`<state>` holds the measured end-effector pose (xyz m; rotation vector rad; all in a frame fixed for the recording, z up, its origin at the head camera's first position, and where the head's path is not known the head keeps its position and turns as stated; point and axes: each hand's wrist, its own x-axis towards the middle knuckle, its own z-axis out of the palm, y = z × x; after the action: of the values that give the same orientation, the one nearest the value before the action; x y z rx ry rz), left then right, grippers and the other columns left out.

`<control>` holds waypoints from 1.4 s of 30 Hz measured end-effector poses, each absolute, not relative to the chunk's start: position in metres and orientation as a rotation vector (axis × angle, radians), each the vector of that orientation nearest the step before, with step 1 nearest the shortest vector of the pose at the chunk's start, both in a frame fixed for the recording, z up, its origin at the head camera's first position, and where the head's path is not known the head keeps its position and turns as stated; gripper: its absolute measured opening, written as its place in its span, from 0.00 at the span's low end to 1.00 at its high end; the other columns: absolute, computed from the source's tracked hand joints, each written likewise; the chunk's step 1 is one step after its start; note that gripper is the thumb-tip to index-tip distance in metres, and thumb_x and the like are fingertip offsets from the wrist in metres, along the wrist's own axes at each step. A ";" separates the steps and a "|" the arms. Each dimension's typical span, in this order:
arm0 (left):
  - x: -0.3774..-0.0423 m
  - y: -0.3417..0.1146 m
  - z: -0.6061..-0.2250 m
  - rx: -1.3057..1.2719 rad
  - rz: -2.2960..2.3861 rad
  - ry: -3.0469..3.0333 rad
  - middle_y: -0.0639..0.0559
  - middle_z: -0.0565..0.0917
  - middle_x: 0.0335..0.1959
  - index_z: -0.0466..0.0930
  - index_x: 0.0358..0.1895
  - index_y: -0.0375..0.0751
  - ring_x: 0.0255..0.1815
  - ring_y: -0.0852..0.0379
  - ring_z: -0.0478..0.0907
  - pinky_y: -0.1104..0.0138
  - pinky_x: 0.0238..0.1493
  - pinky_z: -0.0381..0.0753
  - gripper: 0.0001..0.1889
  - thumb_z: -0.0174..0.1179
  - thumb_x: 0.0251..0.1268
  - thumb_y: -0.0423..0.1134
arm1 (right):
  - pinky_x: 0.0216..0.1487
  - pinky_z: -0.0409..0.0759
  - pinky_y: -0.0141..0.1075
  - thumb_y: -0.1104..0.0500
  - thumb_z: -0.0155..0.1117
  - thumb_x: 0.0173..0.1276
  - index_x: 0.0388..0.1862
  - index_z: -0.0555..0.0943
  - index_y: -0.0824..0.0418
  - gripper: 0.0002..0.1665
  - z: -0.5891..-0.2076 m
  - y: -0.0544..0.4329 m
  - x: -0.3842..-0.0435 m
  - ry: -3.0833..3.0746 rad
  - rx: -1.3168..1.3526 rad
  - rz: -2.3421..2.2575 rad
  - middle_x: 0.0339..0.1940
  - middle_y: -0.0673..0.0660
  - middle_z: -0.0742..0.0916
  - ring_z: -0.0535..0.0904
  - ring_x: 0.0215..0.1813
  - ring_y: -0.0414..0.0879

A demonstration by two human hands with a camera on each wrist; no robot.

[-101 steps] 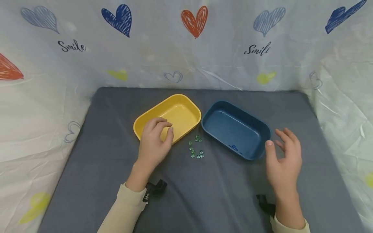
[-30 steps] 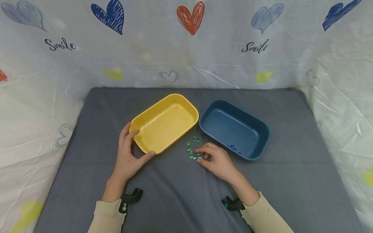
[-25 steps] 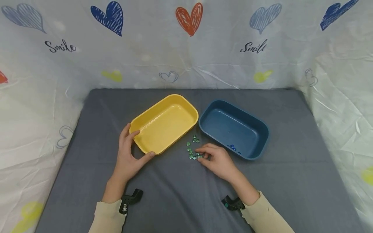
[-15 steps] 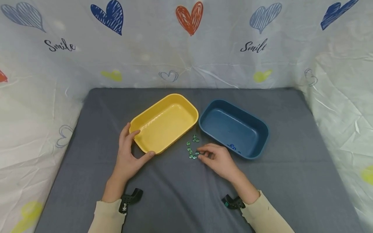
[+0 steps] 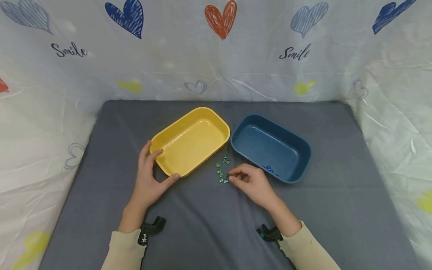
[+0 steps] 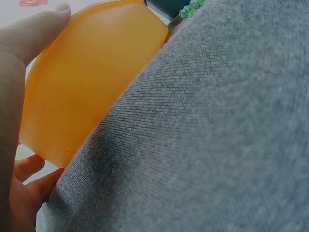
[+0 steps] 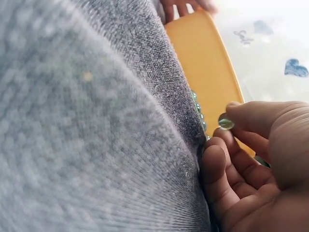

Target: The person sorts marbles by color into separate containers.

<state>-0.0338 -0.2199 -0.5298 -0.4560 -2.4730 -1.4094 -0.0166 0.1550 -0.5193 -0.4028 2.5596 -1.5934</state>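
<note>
My left hand point(image 5: 148, 185) grips the near left corner of a yellow rectangular tray point(image 5: 194, 144), thumb at the near rim and fingertips over the left end. Nothing lies inside that tray. Between thumb and fingers, my right hand point(image 5: 254, 185) pinches a clear green glass bead point(image 7: 226, 123), seen best in the right wrist view. Just left of those fingertips, several green glass beads point(image 5: 221, 175) lie loose on the grey cloth, in front of the gap between the trays.
A dark blue tray point(image 5: 266, 142) stands right of the yellow one, with several small blue beads point(image 5: 269, 169) at its near side. Grey cloth point(image 5: 209, 232) covers the table. Behind it hangs a white curtain point(image 5: 175, 45) printed with hearts.
My left hand has moved from above the yellow tray to its near left corner. My right hand has come left from beside the blue tray to the green beads and now pinches one.
</note>
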 end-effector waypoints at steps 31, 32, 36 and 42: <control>-0.036 -0.220 -0.532 -0.471 -1.348 -2.478 0.40 0.47 0.91 0.72 0.77 0.35 0.90 0.38 0.47 0.35 0.81 0.55 0.52 0.71 0.63 0.74 | 0.41 0.84 0.40 0.58 0.73 0.79 0.54 0.91 0.57 0.09 -0.472 0.114 -0.047 2.529 -0.591 -1.674 0.44 0.45 0.89 0.84 0.39 0.42; -0.035 -0.220 -0.531 -0.472 -1.348 -2.479 0.41 0.47 0.91 0.72 0.77 0.35 0.89 0.38 0.47 0.35 0.81 0.55 0.52 0.70 0.63 0.74 | 0.41 0.84 0.40 0.58 0.73 0.79 0.54 0.91 0.56 0.08 -0.471 0.111 -0.048 2.527 -0.593 -1.683 0.44 0.46 0.89 0.84 0.39 0.42; -0.034 -0.221 -0.530 -0.462 -1.350 -2.484 0.40 0.47 0.91 0.72 0.77 0.35 0.89 0.38 0.48 0.35 0.81 0.55 0.52 0.71 0.63 0.74 | 0.41 0.84 0.39 0.58 0.73 0.79 0.54 0.91 0.58 0.09 -0.468 0.099 -0.055 2.526 -0.593 -1.701 0.43 0.46 0.89 0.83 0.38 0.43; -0.034 -0.221 -0.530 -0.450 -1.336 -2.499 0.42 0.48 0.91 0.72 0.77 0.39 0.89 0.39 0.49 0.35 0.81 0.56 0.51 0.72 0.62 0.73 | 0.38 0.84 0.40 0.57 0.72 0.80 0.56 0.90 0.61 0.11 -0.469 0.084 -0.066 2.530 -0.539 -1.702 0.42 0.47 0.89 0.83 0.36 0.44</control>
<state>-0.0340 -0.2215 -0.5298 -0.4498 -2.4994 -1.3355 -0.0663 0.0845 -0.4690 -0.5390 2.5300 -1.7025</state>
